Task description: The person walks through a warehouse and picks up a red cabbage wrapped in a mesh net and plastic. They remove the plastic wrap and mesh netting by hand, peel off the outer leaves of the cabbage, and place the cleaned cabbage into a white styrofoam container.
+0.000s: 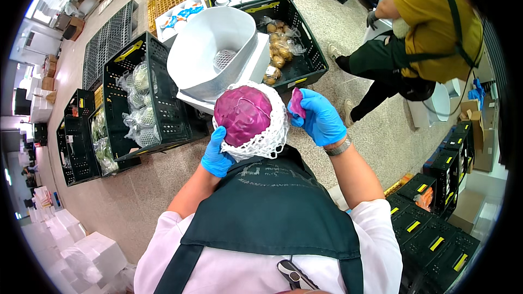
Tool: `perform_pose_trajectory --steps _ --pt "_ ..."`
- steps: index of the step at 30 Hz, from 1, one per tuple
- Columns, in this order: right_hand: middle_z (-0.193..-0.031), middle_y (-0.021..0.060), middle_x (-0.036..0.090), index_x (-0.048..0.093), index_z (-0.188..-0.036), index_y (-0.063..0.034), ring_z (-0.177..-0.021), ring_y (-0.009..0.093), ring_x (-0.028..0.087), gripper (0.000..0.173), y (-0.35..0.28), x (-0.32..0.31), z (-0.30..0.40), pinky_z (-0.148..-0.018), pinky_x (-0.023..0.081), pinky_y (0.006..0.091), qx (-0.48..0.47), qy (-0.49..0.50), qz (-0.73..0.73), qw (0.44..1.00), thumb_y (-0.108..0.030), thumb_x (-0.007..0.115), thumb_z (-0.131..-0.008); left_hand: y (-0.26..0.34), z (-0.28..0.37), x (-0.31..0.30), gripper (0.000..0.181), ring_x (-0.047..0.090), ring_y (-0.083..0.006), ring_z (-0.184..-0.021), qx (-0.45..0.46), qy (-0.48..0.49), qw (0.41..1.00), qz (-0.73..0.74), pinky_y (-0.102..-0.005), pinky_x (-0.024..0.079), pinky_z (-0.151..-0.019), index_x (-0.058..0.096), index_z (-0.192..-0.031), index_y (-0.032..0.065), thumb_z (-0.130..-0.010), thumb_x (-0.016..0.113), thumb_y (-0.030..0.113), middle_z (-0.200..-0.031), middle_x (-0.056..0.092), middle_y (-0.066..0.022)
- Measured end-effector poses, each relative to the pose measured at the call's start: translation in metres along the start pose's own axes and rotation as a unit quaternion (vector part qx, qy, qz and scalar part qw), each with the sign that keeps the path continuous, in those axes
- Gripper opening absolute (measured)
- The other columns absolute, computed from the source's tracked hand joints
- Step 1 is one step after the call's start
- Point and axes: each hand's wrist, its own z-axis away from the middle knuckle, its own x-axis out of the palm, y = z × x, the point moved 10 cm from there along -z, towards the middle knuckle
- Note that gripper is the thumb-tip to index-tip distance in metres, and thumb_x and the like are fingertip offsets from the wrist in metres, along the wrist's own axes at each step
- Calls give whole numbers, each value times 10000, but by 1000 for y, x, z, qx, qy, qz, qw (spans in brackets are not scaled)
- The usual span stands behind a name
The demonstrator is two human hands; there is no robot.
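A red cabbage (243, 115) rests against the front of my dark green apron (282, 208), with its purple top bare. White foam netting (273, 139) wraps its sides and underside. My left hand (217, 153), in a blue glove, grips the cabbage and netting from the lower left. Between the gloved fingers of my right hand (320, 116) is a torn piece of purple cabbage leaf (297, 103), held just right of the netting and apart from the cabbage. Directly beyond the cabbage stands a large white tub (192, 49) with a piece of netting (224, 59) inside.
A black crate (314, 55) with bagged potatoes (280, 49) stands behind the tub. At left, another black crate (169, 90) stands by wrapped pale vegetables (143, 110). A co-worker (437, 36) bends at right. Stacked black crates (433, 228) line the lower right; white foam boxes (100, 253) stand lower left.
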Motion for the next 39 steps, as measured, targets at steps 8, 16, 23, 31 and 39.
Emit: perform_pose_trajectory --steps 8,16,23,31,39 --pt "-789 56 590 547 -893 -58 -634 100 545 76 -62 -7 -6 -517 445 211 -210 95 79 970 -63 508 -828 39 -2 -24 832 439 -290 -1164 -13 -8 998 -59 -433 399 -966 239 -1350 107 -679 713 237 -1306 391 -127" --pt "-771 45 588 549 -875 -39 -606 101 537 55 -144 -10 -41 -565 448 226 -326 109 178 922 -22 517 -834 57 -18 -7 916 445 -264 -1169 7 5 993 -119 -394 397 -973 263 -1336 72 -596 772 248 -1289 417 -120" --pt "-720 47 584 536 -806 -35 -584 101 546 59 -129 -121 -163 -537 435 213 -178 127 280 935 -52 488 -836 68 -84 53 919 429 -227 -1175 101 -16 978 -182 -358 347 -1001 282 -1320 54 -574 793 215 -1273 428 -96" --pt "-757 51 604 579 -867 -21 -629 105 573 108 -134 -4 -164 -564 474 234 -102 -197 434 873 11 519 -783 65 -137 87 941 409 -216 -1184 170 54 946 -272 -360 337 -1006 247 -1334 57 -582 792 204 -1269 417 -98" --pt "-794 135 519 513 -1000 -53 -697 306 551 295 -130 30 -142 -615 454 369 -190 -241 643 702 -175 600 -746 62 -148 104 937 432 -196 -1138 142 82 923 -347 -331 378 -964 211 -1328 17 -600 789 133 -1242 415 -130"
